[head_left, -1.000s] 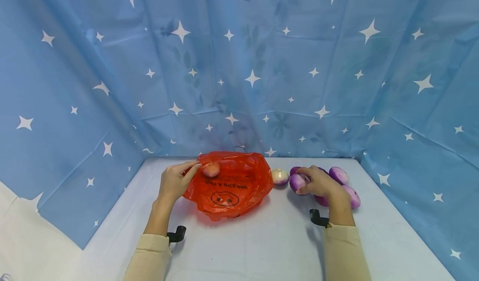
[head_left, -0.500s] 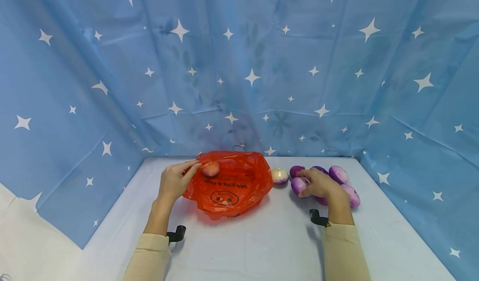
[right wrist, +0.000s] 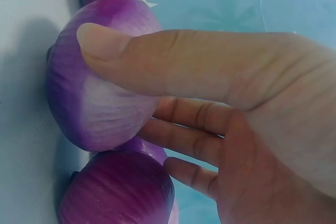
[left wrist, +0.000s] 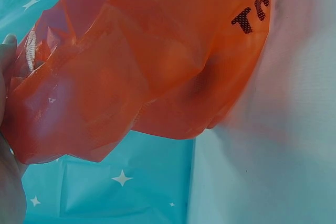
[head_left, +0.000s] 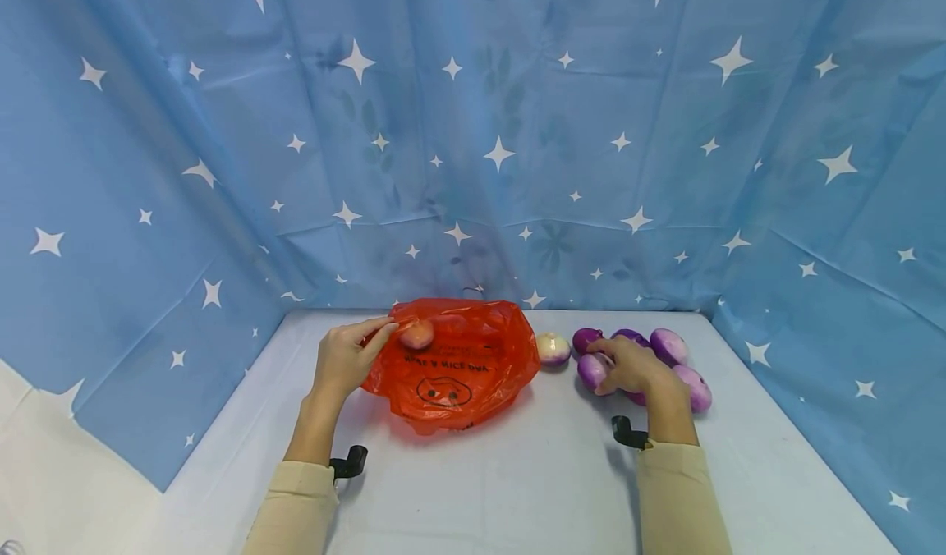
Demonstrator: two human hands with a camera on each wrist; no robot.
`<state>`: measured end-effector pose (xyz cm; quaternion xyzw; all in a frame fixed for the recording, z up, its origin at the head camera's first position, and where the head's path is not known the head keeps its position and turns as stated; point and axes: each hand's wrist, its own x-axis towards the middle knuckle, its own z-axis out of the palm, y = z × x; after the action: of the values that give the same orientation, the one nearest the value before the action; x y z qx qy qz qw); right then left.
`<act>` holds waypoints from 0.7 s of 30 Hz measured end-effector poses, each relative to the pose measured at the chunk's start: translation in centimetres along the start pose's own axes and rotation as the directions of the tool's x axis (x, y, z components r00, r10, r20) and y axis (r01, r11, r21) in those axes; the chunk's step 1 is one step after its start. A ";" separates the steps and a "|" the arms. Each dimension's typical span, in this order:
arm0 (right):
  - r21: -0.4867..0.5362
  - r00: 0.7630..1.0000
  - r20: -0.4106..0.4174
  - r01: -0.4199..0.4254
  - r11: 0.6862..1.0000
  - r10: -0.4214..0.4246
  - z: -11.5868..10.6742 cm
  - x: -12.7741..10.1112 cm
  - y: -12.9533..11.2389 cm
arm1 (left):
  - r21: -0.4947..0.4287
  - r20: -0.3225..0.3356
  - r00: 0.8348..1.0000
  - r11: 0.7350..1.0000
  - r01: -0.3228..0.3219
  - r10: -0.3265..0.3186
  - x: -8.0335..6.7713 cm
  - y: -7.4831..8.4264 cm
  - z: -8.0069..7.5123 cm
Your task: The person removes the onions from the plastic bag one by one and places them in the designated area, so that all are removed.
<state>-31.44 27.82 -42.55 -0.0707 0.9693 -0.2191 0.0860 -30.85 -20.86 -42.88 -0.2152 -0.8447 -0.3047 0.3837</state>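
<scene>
My left hand [head_left: 349,356] pinches the left rim of a red plastic bag [head_left: 443,374], which stands on the table with its mouth spread and printed lettering on its side. A round pinkish onion-like thing [head_left: 417,334] shows at the bag's mouth; the rest of the inside is hidden. To the right, my right hand [head_left: 641,368] grips a purple-and-white onion [right wrist: 100,114], thumb on one side and fingers behind it. A dark purple onion [right wrist: 118,190] lies beside my fingers in the right wrist view.
A pale onion with a purple base [head_left: 553,350] sits between the bag and my right hand. Several more purple onions lie behind and right of that hand, among them a light one [head_left: 668,346]. A blue star-patterned curtain [head_left: 473,169] encloses the white table [head_left: 473,497].
The onion in my right hand has shifted slightly right and nearer to me, and the dark onion behind it shows more. My left hand and the bag have stayed put.
</scene>
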 end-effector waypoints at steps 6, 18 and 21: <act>-0.007 0.999 0.010 -0.033 0.999 0.034 -0.1 0.0 0.1 | 0.001 0.001 1.000 1.000 0.006 -0.006 0.0 0.0 0.0; 0.002 1.000 0.007 -0.026 1.000 0.026 -0.2 -0.3 0.1 | 0.007 -0.026 0.999 1.000 -0.021 0.021 0.1 -0.1 0.0; 0.008 1.000 -0.008 -0.009 1.000 0.009 -0.4 -0.4 0.0 | 0.012 -0.028 0.999 1.000 -0.021 0.021 0.1 0.0 0.0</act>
<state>-31.12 28.05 -42.14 -0.0649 0.9691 -0.2229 0.0833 -30.90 -20.85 -42.75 -0.2177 -0.8386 -0.2988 0.4001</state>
